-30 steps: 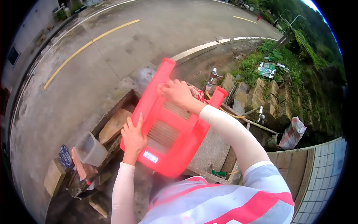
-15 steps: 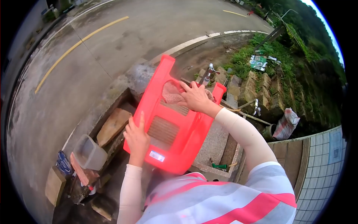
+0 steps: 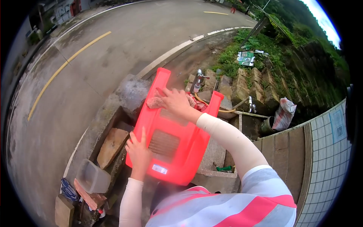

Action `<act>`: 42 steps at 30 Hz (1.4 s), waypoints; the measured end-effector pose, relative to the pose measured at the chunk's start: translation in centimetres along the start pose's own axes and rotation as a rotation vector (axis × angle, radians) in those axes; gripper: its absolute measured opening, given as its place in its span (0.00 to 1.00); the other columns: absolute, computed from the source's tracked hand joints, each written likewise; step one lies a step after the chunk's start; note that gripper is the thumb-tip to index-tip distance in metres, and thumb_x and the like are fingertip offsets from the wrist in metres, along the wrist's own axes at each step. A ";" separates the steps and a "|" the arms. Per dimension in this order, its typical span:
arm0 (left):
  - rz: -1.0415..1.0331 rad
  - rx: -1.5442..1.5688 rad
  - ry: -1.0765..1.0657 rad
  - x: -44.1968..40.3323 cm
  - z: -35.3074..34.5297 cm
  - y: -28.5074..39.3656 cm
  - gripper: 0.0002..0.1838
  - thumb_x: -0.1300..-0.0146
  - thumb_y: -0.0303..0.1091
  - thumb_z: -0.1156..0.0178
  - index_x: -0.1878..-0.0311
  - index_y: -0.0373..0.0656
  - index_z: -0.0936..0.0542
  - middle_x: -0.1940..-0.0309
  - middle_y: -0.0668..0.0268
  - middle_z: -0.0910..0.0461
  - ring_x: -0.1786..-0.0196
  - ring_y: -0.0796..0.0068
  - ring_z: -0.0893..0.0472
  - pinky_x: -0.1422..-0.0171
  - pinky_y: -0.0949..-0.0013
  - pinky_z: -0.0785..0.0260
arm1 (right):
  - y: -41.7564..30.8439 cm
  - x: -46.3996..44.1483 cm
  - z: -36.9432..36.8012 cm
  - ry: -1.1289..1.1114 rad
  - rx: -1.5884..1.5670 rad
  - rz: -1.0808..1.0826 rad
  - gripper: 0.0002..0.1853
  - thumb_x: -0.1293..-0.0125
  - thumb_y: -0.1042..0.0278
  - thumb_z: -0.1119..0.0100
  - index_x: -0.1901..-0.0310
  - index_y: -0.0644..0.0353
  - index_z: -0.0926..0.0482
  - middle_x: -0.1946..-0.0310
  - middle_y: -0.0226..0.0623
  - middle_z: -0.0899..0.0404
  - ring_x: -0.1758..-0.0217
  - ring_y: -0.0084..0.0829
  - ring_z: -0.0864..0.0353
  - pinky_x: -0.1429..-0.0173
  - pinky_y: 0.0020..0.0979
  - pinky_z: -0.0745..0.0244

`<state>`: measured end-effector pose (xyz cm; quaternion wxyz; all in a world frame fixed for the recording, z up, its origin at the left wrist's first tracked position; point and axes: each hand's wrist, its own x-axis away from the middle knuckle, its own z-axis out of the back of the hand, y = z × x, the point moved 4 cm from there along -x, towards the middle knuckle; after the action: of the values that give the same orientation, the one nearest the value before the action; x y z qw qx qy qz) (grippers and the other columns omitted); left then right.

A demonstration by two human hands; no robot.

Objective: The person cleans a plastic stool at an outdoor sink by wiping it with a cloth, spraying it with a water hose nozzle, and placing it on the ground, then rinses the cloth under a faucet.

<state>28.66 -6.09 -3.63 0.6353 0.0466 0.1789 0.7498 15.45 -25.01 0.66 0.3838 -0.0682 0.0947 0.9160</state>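
Observation:
A red plastic stool [image 3: 187, 142] is tilted in front of me, its legs pointing away and a white label [image 3: 159, 169] near its lower edge. My left hand [image 3: 139, 153] grips the stool's left side, thumb up on the surface. On the upper left part, my right hand [image 3: 176, 102] presses a pinkish, rough-looking cloth [image 3: 154, 102] against the plastic. More of the cloth shows beyond that hand's far side. Some fingers of the right hand are hidden. Under the stool's right side is a concrete basin [image 3: 211, 155], partly covered.
A metal tap [image 3: 198, 81] stands behind the stool, and a second tap [image 3: 251, 105] sits farther right. A clear plastic tub [image 3: 94, 178], bricks and a wood slab [image 3: 112, 147] lie left. A green nozzle [image 3: 224, 168] rests by the basin. A sack [image 3: 284, 113] stands right.
My right hand has slid the cloth leftward across the stool onto its upper left side. The left hand keeps its hold. My view has shifted slightly, and the stool sits a little lower in it.

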 end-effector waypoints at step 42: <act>0.651 1.348 -0.444 -2.4 -6.2 -8.3 0.30 0.28 0.56 0.54 0.45 0.33 0.22 0.53 0.64 0.19 0.54 0.77 0.20 0.50 0.71 0.28 | -3.7 2.0 0.0 -0.045 -0.149 -0.040 0.14 0.41 0.61 0.44 0.54 0.50 0.18 0.60 0.34 0.24 0.57 0.36 0.22 0.65 0.38 0.26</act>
<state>35.05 -8.68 -11.74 0.2387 0.6216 0.4419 0.6012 16.69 -21.04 -0.22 0.3978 -0.0776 0.0163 0.9141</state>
